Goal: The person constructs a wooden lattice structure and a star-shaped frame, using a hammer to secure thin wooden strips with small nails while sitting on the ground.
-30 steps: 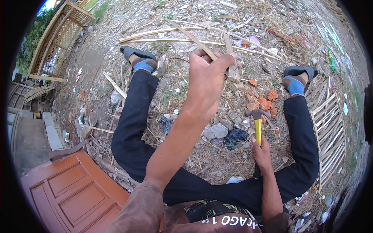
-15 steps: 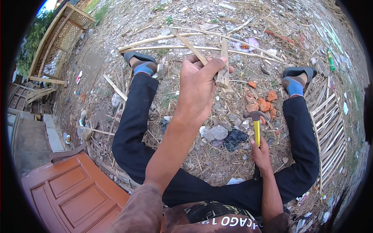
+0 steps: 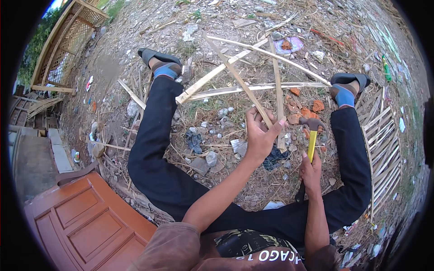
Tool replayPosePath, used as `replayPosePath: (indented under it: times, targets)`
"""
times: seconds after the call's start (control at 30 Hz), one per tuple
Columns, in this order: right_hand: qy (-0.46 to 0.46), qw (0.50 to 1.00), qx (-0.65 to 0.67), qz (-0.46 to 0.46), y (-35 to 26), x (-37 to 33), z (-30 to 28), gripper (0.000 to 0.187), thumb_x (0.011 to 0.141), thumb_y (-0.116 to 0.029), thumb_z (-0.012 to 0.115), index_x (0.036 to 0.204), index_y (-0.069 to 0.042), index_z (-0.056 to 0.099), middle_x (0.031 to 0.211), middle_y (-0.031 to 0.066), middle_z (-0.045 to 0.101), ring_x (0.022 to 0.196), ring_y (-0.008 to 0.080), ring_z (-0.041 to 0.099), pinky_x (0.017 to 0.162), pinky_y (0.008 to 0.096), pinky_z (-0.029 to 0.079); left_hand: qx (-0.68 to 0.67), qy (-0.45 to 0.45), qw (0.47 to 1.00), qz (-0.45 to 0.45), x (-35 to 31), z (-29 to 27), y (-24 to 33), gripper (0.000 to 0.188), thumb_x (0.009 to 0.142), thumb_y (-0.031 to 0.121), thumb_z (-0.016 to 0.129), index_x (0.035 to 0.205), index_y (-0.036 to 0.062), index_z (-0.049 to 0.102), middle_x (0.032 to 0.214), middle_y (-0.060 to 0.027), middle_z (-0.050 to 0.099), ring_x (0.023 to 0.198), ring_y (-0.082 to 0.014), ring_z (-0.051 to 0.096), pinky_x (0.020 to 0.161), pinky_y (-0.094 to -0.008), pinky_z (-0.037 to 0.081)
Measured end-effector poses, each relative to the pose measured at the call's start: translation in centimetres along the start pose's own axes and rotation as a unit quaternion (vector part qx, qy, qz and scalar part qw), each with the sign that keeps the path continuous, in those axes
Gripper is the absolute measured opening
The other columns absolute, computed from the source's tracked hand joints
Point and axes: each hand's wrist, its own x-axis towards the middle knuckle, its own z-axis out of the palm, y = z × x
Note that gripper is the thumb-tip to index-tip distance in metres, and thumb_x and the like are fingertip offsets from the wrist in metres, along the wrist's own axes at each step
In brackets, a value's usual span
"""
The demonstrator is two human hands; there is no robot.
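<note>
My left hand (image 3: 263,137) is closed around the near ends of two thin wooden strips. One strip (image 3: 242,84) slants away to the left, and the other strip (image 3: 277,77) runs almost straight ahead. Both lie across three more pale strips, the whole making a star-like frame (image 3: 205,84) between my feet. In my right hand (image 3: 311,170) is a claw hammer (image 3: 312,143) with a yellow and black handle, held upright by the grip. Its dark head is up, just right of the strips and apart from them. My left fingers partly hide the held ends.
Broken orange bricks (image 3: 318,105) and grey stones (image 3: 211,158) lie among straw and rubble. A slatted wooden panel (image 3: 384,151) rests by my right leg. At the lower left is a brown panelled door (image 3: 97,228); a lattice frame (image 3: 68,40) stands at the far left.
My left hand has come nearer and to the right, lower down, swinging the strips so the star-like shape spreads open. The hammer has shifted slightly right.
</note>
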Motion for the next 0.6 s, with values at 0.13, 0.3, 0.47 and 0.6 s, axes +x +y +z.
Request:
replayPosePath:
  times: [0.13,0.3,0.47,0.6]
  targets:
    - [0.042,0.999,0.017,0.003,-0.2,0.1,-0.7,0.016,0.101,-0.023,0.054,0.100,-0.010,0.045,0.058,-0.0066,0.037,0.042,0.0021,0.036,0.036,0.0199,0.031,-0.033,0.033,0.999,-0.024,-1.9,0.3,-6.1,0.052,0.086,0.005,0.073,0.119,0.0039,0.033,0.102,-0.0062,0.046,0.089,-0.0170,0.059,0.082,-0.0338,0.057]
    - [0.069,0.997,0.024,-0.009,-0.5,-0.2,-1.2,0.017,0.101,-0.024,0.054,0.102,-0.010,0.044,0.058,-0.0063,0.036,0.041,0.0021,0.035,0.036,0.0199,0.031,0.132,0.088,0.987,-0.036,-3.5,0.3,-11.5,0.059,0.086,0.016,0.075,0.126,-0.0018,0.036,0.112,-0.0116,0.049,0.088,-0.0219,0.065,0.077,-0.0319,0.053]
    - [0.061,0.998,0.019,-0.011,-0.5,-0.4,-1.1,0.017,0.101,-0.023,0.054,0.102,-0.009,0.044,0.058,-0.0060,0.036,0.041,0.0023,0.035,0.036,0.0202,0.031,0.314,-0.002,0.936,-0.157,-6.4,-3.1,-8.3,0.043,0.089,0.011,0.068,0.125,-0.0044,0.052,0.115,-0.0139,0.052,0.079,-0.0147,0.064,0.068,-0.0264,0.051]
    - [0.057,0.998,0.010,-0.018,-0.4,0.0,-1.2,0.016,0.100,-0.022,0.055,0.099,-0.009,0.045,0.058,-0.0055,0.038,0.041,0.0024,0.035,0.035,0.0205,0.031,0.308,0.157,0.930,-0.123,-7.5,-6.7,-4.3,0.027,0.089,0.009,0.065,0.114,-0.0015,0.059,0.106,-0.0092,0.056,0.067,-0.0114,0.059,0.061,-0.0258,0.046]
